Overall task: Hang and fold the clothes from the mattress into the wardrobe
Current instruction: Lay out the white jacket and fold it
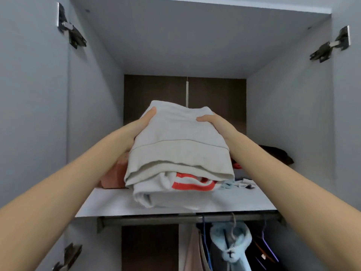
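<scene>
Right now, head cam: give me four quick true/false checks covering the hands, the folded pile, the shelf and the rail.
1. Both hands grip the folded grey garment. True: the left hand and right hand hold the grey garment by its sides.
2. The grey garment lies directly on bare shelf. False: it lies on a white garment with red stripes, which rests on the shelf.
3. The rail under the shelf carries nothing. False: the rail holds hangers with clothes, including a light blue hoodie.
4. A pink item sits on the shelf left of the pile. True: pink item.
</scene>
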Tool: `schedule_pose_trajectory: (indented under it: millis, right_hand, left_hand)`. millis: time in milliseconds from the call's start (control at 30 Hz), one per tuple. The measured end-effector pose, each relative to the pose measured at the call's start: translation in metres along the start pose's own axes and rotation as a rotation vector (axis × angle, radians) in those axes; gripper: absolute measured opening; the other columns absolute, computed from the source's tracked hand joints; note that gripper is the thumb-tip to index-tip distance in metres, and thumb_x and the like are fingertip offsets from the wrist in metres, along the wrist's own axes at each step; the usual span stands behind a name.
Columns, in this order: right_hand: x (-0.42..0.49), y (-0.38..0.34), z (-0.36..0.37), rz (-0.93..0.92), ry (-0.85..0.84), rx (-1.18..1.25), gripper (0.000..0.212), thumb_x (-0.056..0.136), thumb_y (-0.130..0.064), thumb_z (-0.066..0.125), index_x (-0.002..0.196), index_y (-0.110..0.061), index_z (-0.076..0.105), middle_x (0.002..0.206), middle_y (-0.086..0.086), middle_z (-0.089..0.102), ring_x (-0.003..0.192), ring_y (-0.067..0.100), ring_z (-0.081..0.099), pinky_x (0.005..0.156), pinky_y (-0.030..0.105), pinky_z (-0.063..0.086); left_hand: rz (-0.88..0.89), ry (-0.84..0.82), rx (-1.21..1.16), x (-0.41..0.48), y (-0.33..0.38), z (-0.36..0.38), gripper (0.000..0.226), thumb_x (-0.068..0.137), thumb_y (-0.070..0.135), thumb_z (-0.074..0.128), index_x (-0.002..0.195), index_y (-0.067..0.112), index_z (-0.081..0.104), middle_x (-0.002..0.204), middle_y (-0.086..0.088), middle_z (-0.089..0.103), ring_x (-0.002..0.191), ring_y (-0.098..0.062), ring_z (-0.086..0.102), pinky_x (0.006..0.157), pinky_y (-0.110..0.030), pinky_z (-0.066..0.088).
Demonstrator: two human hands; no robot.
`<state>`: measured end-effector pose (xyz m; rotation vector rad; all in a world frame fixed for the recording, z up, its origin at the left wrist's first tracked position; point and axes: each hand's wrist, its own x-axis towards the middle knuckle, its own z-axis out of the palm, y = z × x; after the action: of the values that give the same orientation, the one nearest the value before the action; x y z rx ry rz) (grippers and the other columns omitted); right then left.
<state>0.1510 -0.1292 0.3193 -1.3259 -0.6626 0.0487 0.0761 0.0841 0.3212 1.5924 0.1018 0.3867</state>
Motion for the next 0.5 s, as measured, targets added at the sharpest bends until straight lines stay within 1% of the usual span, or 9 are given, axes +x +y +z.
schedule_pose_trajectory:
  millis: [67,167,200,233,300,367,433,467,500]
  right_hand:
    - [0.037,0.003,0.016,-0.013,-0.008,0.043,0.026,0.089,-0.007,0.061,0.112,-0.017,0.057,0.118,0.013,0.063,0.110,0.031,0.062,0.097,0.044,0.049]
    - [0.085,0.015,0.042,0.037,-0.016,0.076,0.017,0.089,-0.011,0.062,0.104,-0.018,0.056,0.105,0.010,0.063,0.096,0.026,0.063,0.080,0.037,0.054]
    - [0.099,0.021,0.050,0.064,-0.030,0.102,0.020,0.090,-0.012,0.062,0.109,-0.017,0.056,0.107,0.011,0.062,0.098,0.027,0.063,0.081,0.037,0.053]
    - [0.113,0.028,0.058,0.084,-0.045,0.126,0.026,0.090,-0.013,0.062,0.115,-0.015,0.055,0.112,0.013,0.062,0.103,0.029,0.062,0.086,0.040,0.052]
    - [0.143,0.043,0.074,0.104,-0.053,0.134,0.039,0.090,-0.015,0.061,0.128,-0.013,0.050,0.122,0.015,0.059,0.110,0.031,0.059,0.094,0.042,0.049]
    - [0.170,0.055,0.088,0.108,-0.053,0.131,0.048,0.089,-0.017,0.063,0.134,-0.014,0.047,0.126,0.014,0.057,0.112,0.032,0.058,0.097,0.043,0.048]
    - [0.197,0.068,0.099,0.083,-0.038,0.123,0.052,0.087,-0.018,0.065,0.136,-0.015,0.048,0.129,0.013,0.057,0.115,0.032,0.058,0.102,0.046,0.046]
    - [0.208,0.074,0.103,0.072,-0.043,0.135,0.051,0.086,-0.018,0.065,0.135,-0.015,0.050,0.129,0.013,0.058,0.116,0.033,0.057,0.103,0.047,0.045]
    - [0.219,0.078,0.106,0.063,-0.051,0.152,0.049,0.085,-0.018,0.066,0.133,-0.015,0.052,0.129,0.014,0.058,0.116,0.033,0.058,0.104,0.047,0.045]
  left_hand:
    - [0.010,0.007,0.088,0.030,0.014,-0.020,0.080,0.076,0.075,0.054,0.126,0.013,0.059,0.121,-0.012,0.065,0.111,-0.030,0.061,0.104,-0.040,0.045]
    - [0.022,0.036,0.143,0.076,0.021,-0.056,0.079,0.076,0.076,0.053,0.123,0.013,0.060,0.115,-0.012,0.068,0.106,-0.029,0.064,0.094,-0.038,0.051]
    - [0.025,0.040,0.150,0.089,0.021,-0.066,0.079,0.076,0.076,0.053,0.124,0.014,0.060,0.115,-0.012,0.068,0.104,-0.028,0.064,0.091,-0.037,0.052]
    - [0.033,0.050,0.163,0.102,0.020,-0.076,0.079,0.076,0.077,0.053,0.126,0.015,0.059,0.116,-0.011,0.067,0.105,-0.027,0.064,0.090,-0.036,0.052]
    - [0.056,0.111,0.233,0.128,0.017,-0.096,0.084,0.074,0.080,0.050,0.131,0.019,0.055,0.127,-0.010,0.061,0.110,-0.026,0.060,0.097,-0.037,0.048]
    - [0.073,0.212,0.314,0.153,0.015,-0.112,0.100,0.063,0.088,0.052,0.135,0.020,0.052,0.138,-0.010,0.052,0.120,-0.027,0.053,0.108,-0.041,0.039]
    - [0.066,0.326,0.376,0.177,0.015,-0.127,0.118,0.045,0.094,0.053,0.138,0.022,0.050,0.144,-0.009,0.047,0.128,-0.029,0.047,0.111,-0.045,0.034]
    - [0.063,0.359,0.405,0.187,0.017,-0.132,0.119,0.043,0.094,0.053,0.138,0.023,0.049,0.146,-0.008,0.045,0.130,-0.030,0.045,0.112,-0.045,0.033]
    - [0.063,0.381,0.434,0.196,0.019,-0.135,0.115,0.048,0.094,0.052,0.139,0.023,0.048,0.146,-0.008,0.044,0.130,-0.030,0.045,0.112,-0.045,0.033]
